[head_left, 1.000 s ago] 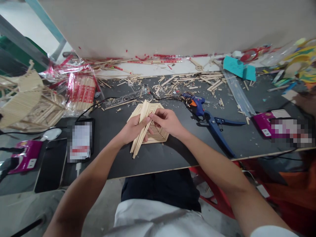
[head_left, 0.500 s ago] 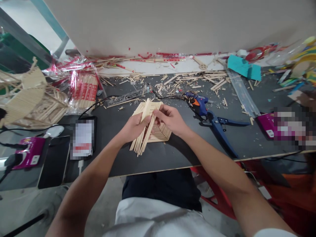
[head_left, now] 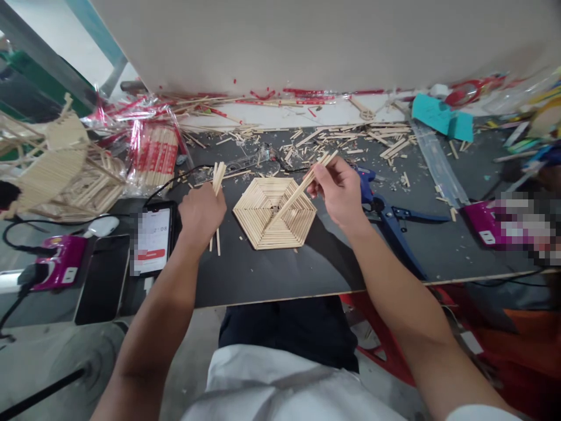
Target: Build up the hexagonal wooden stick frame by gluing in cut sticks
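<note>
Pale wooden sticks in both hands, split into two lots. Left hand closed round the left bunch, back of hand up; ends poke out far side and near side, finger detail hidden. Right hand pinches the right bunch, only a few sticks, between thumb and fingers, slanting down to near left. Hands well apart.

Hexagonal stick panel sits on the dark table between the hands, rings of sticks narrowing toward a small gap in the middle. Near ends of the right bunch overlap its right half in view; can't tell if touching or just above.

Step in hand, my read: sorting or dividing loose sticks, not fixing any. Neither hand is on a tool. Next move calls for a firm pinch on the right bunch so the few sticks don't fan out, enough lift to keep their ends off the panel, and the left bunch kept well left of it.

Glue gun lies just beyond the right hand, partly hidden by it; blue cutter right of that hand, handles splayed. Stick scraps litter the far side. Wrapped sticks far left, lit phone just left of the left hand.
</note>
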A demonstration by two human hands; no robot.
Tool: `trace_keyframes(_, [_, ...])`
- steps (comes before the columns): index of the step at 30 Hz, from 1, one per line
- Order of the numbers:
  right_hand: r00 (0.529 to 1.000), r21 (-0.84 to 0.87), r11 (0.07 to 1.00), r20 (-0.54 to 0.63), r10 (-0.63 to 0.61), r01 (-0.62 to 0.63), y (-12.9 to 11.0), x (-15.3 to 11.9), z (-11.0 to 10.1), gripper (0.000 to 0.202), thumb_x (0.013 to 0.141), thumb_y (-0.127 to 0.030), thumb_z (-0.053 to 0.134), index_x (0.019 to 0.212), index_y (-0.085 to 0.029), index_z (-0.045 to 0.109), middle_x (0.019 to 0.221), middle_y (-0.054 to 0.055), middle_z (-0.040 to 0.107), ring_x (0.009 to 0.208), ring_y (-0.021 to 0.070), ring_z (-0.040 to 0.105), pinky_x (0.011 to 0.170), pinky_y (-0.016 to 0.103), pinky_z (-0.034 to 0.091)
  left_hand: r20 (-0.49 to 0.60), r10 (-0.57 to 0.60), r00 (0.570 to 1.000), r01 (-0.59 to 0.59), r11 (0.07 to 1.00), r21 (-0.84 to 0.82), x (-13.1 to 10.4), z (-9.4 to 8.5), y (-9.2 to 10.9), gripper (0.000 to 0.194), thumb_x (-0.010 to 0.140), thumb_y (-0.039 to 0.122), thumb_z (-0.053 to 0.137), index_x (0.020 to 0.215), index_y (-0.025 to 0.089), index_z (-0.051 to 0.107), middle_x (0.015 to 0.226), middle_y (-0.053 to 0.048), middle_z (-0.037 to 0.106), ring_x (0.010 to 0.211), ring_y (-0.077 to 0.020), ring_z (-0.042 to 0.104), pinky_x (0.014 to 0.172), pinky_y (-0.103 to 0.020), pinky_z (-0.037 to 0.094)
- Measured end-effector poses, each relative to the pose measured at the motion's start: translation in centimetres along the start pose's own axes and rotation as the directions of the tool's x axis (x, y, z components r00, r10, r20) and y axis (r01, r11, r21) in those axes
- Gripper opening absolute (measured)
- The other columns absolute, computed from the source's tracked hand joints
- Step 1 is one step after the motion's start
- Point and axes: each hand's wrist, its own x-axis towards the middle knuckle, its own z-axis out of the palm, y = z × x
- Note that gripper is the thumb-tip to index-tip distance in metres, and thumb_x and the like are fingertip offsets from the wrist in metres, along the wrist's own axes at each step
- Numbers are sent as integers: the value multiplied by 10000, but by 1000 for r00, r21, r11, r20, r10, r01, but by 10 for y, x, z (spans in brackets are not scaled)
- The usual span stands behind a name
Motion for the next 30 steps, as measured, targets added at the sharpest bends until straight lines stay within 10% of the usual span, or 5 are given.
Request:
trace_keyframes(18, [974, -322, 921, 17, -225, 218, -1, -6, -6, 363, 976, -610, 572, 877, -269, 495, 674, -30, 511, 521, 120, 500, 508, 313, 414, 109, -26, 994, 13, 992, 123, -8, -12, -4, 513, 1015, 460, 427, 1263, 44, 594, 1193, -318, 696, 1084, -442, 701, 875, -515, 549])
trace_keyframes(24, [970, -331, 915, 8, -241, 230, -1, -6, -5, 356, 992, -611, 541, 893, -272, 496, 677, -26, 501, 512, 123, 487, 497, 318, 407, -110, 73, 991, -69, 997, 42, -15, -15, 0, 400, 1011, 421, 493, 1193, 104, 656, 1202, -243, 707, 1011, -406, 719, 797, -455, 548])
trace_keyframes(27, [962, -360, 899, -14, -273, 250, -2, -7, -5, 351, 1007, -611, 507, 918, -271, 516, 671, -24, 495, 511, 129, 487, 494, 317, 404, -350, 325, 879, -366, 929, -55, -21, -17, 6, 294, 1030, 370, 507, 1145, 161, 678, 1084, -141, 741, 894, -274, 730, 712, -335, 516])
trace_keyframes(30, [937, -401, 867, -53, -345, 296, -5, -7, -7, 359, 1014, -613, 487, 930, -269, 544, 656, -21, 497, 502, 134, 484, 503, 325, 416, -559, 583, 590, -708, 706, -10, -26, -24, 13, 206, 1038, 325, 535, 1114, 195, 675, 935, -58, 745, 760, -161, 702, 616, -253, 456])
